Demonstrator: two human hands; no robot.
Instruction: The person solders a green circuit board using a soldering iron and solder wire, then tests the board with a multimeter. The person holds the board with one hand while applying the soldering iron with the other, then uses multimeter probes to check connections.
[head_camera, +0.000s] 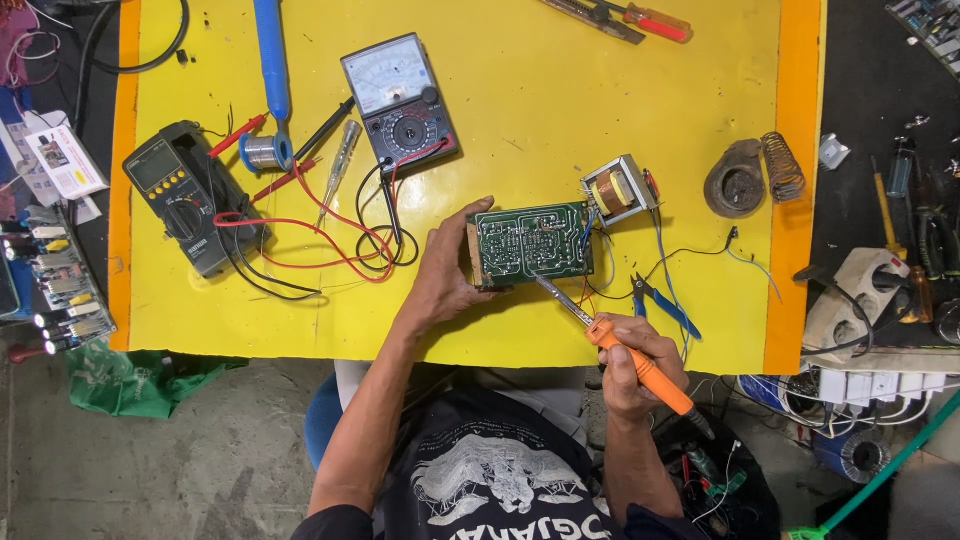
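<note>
My left hand (447, 272) grips the left edge of a green circuit board (530, 241), holding it tilted up on the yellow table (560, 110) with its solder side facing me. My right hand (632, 362) holds an orange-handled soldering iron (640, 367); its metal tip touches the board's lower edge. A small transformer (619, 190) with copper winding sits just right of the board, joined to it by wires.
An analog multimeter (399, 100), a digital multimeter (187, 195), red and black test leads (330, 225), a solder spool (266, 152) and a blue tool (271, 55) lie left. Blue-handled cutters (662, 303), a soldering iron stand (750, 178), a red screwdriver (655, 22) and power strips (860, 295) lie right.
</note>
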